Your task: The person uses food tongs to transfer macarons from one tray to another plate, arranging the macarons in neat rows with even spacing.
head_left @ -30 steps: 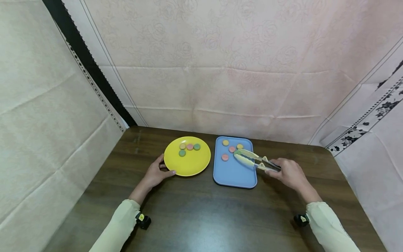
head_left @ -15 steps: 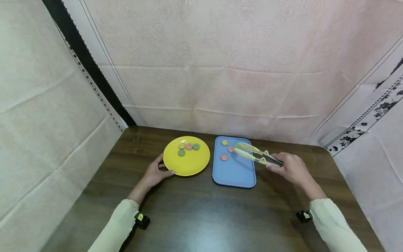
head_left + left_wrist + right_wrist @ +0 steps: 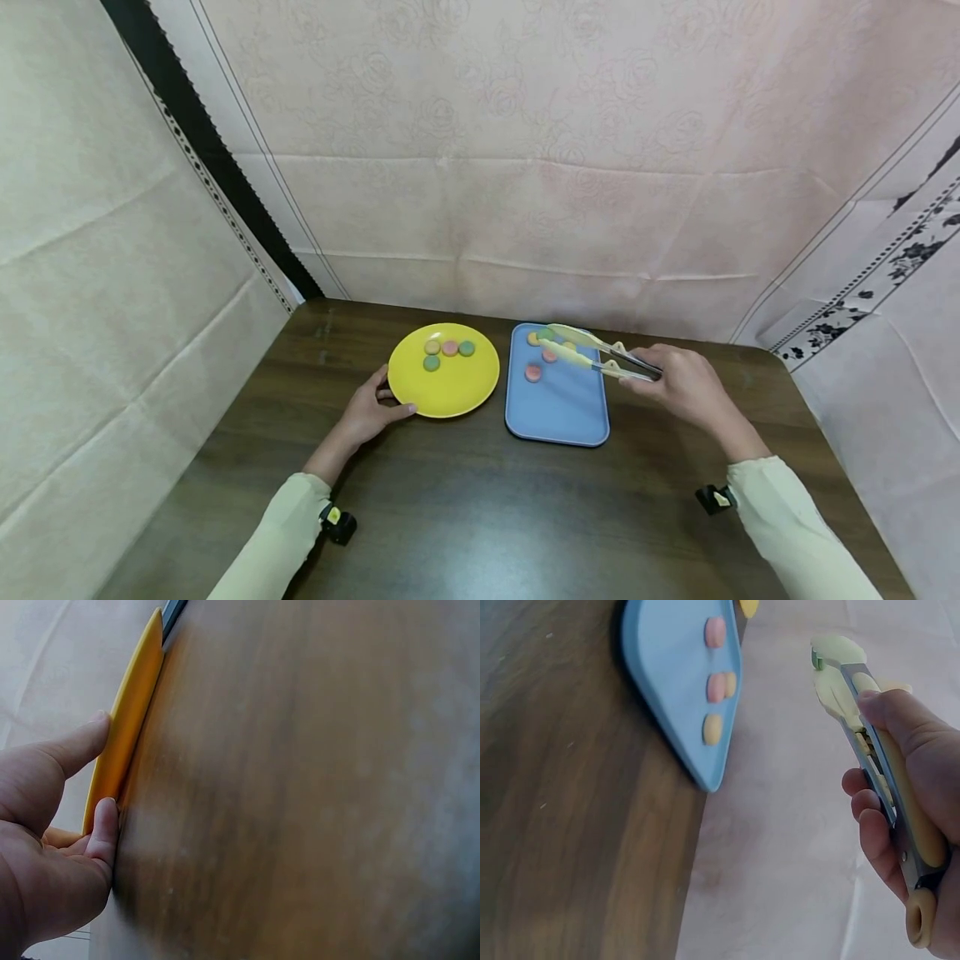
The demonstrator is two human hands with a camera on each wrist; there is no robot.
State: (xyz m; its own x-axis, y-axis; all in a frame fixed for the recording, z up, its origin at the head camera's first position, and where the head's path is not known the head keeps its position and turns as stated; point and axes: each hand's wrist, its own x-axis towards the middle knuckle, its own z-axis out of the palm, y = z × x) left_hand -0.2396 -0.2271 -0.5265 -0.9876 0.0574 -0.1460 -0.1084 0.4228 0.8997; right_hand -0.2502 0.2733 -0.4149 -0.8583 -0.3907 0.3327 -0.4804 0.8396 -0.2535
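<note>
Your right hand (image 3: 678, 385) grips the tongs (image 3: 592, 352), pinching a green macaron (image 3: 819, 663) above the far end of the blue tray (image 3: 558, 408); the right wrist view shows it best. Your left hand (image 3: 366, 412) holds the yellow plate (image 3: 450, 392) rim on the desk (image 3: 480, 500).

A yellow plate (image 3: 444, 392) carries yellow, pink and green discs (image 3: 448, 351). At its three o'clock, a light blue tray (image 3: 558, 408) bears pink and yellow discs (image 3: 533, 372). Pale yellow-green tongs (image 3: 581, 353); dark brown wood-grain table (image 3: 480, 517); pale rose-patterned drapes (image 3: 525, 125).
</note>
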